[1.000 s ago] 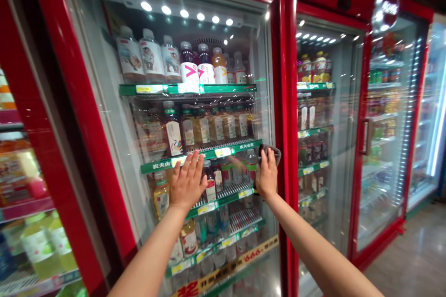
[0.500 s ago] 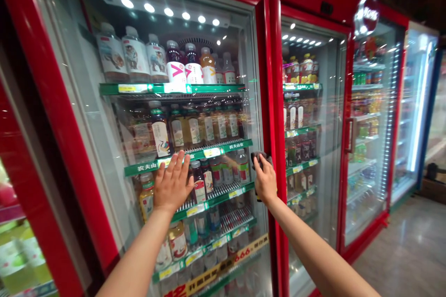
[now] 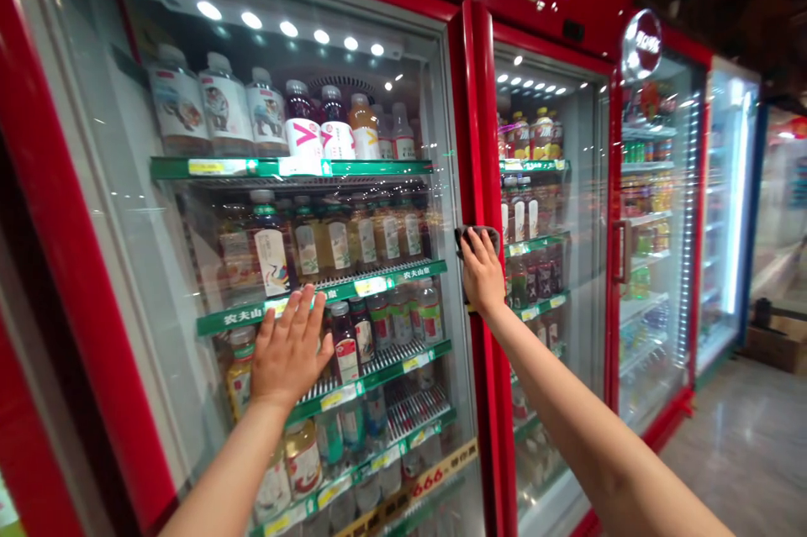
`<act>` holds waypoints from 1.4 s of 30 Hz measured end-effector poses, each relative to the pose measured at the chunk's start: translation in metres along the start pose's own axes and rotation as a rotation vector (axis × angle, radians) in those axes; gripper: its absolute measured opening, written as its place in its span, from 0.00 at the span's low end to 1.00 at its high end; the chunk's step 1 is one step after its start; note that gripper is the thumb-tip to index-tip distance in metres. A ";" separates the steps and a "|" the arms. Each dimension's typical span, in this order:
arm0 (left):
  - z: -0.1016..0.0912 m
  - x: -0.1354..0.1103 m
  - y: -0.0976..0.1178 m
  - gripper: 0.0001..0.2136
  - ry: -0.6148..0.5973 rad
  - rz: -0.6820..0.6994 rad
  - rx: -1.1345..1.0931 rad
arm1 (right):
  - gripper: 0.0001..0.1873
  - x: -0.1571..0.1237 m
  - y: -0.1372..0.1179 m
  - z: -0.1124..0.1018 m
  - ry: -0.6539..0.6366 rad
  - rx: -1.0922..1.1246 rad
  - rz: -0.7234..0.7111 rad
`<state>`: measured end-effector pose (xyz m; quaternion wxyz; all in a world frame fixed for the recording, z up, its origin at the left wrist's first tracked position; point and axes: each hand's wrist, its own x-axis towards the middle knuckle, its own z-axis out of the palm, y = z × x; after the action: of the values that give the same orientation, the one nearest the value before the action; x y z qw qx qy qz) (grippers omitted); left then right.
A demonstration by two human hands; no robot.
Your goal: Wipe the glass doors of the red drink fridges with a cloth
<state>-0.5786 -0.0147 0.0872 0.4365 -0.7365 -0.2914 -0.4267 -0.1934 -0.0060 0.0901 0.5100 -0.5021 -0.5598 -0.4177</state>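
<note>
Left hand (image 3: 287,348): wide open, fingers spread, palm flat on the glass door (image 3: 157,293), in front of a green shelf rail (image 3: 328,295).
Right hand (image 3: 482,275): arm stretched out, fingers laid almost straight over a cloth (image 3: 477,231), pinning it under the palm rather than clenching it.
Cloth: dark grey and bunched, its top edge showing above the fingertips; it is pressed on the red frame (image 3: 474,117) between two fridge doors, about level with the second shelf from the top.
Hands: well apart, the right one higher than the left.
Behind the glass: rows of bottles (image 3: 303,121) upright on green-edged shelves, with a strip of small lights (image 3: 290,28) above.
Second door (image 3: 583,285): just right of the frame, glass, more drinks inside, with a handle (image 3: 624,251) on its far edge.
Floor (image 3: 737,453): glossy, with a cardboard box (image 3: 772,344) at the far right.
</note>
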 end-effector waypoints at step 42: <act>0.002 -0.004 0.000 0.41 -0.075 -0.049 -0.076 | 0.33 -0.102 -0.052 0.009 -0.013 0.208 0.162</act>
<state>-0.5793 -0.0134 0.0832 0.3865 -0.7607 -0.3090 -0.4201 -0.2489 -0.0183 -0.0096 0.5879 -0.4927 -0.5608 -0.3116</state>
